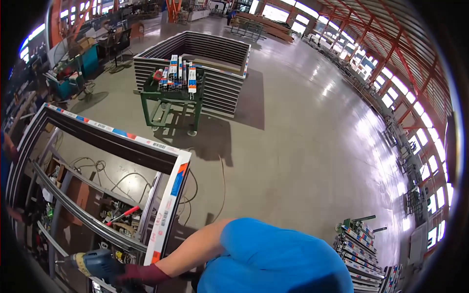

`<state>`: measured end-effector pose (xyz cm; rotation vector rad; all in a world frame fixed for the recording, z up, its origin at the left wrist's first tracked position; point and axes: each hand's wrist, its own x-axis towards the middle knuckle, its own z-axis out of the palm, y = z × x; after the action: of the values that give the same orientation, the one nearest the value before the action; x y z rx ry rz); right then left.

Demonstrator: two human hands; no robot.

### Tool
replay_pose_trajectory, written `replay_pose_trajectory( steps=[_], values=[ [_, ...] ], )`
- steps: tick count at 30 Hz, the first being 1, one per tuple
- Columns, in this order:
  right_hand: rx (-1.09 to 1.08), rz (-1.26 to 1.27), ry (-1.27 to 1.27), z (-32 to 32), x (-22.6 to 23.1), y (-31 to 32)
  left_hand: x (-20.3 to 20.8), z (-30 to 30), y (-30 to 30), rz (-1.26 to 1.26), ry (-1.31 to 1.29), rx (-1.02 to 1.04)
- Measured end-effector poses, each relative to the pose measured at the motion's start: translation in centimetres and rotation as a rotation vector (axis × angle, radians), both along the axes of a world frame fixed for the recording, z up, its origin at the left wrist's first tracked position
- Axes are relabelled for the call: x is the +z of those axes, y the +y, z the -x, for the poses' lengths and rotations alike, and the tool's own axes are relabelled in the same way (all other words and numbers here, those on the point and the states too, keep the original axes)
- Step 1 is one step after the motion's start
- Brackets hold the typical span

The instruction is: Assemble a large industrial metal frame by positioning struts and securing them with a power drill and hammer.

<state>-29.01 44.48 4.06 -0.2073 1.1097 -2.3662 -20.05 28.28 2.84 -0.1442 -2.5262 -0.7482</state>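
My right arm, in a short blue sleeve, reaches left across the lower edge. My right hand (pixel 139 276), in a dark red glove, is closed round the handle of a dark blue power drill (pixel 100 263). The drill's tip points left, over the near part of a work stand. On this stand lies a large rectangular profile frame (pixel 165 215) in black and white, with coloured film strips along its edges. A tool with a red handle (pixel 128 213) lies among small hardware inside the frame's outline. I do not see my left hand.
A green wheeled cart (pixel 171 105) carries several film-covered profile pieces, before a tall stack of frames (pixel 222 83). Cables (pixel 195 183) trail on the floor beside the stand. More profiles (pixel 361 249) stand stacked at lower right. Parts of another person (pixel 9 146) show at the left edge.
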Motion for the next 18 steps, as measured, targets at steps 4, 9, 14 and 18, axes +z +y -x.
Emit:
replay_pose_trajectory(
  steps=[4,9,14,18],
  values=[
    [0.046,0.031,-0.195,-1.8,3.9,8.4,5.3,-0.6,10.1,-0.443,-0.398,-0.069],
    [-0.133,0.46,-0.06,-1.5,6.8,11.1,7.7,-1.1,12.0,-0.33,-0.063,-0.319],
    [-0.161,0.333,0.123,6.6,3.1,15.9,4.0,-3.7,3.1,-0.063,0.112,0.163],
    [-0.031,0.146,0.108,10.9,8.9,22.0,-3.7,-7.4,-7.5,0.033,0.034,0.767]
  ],
)
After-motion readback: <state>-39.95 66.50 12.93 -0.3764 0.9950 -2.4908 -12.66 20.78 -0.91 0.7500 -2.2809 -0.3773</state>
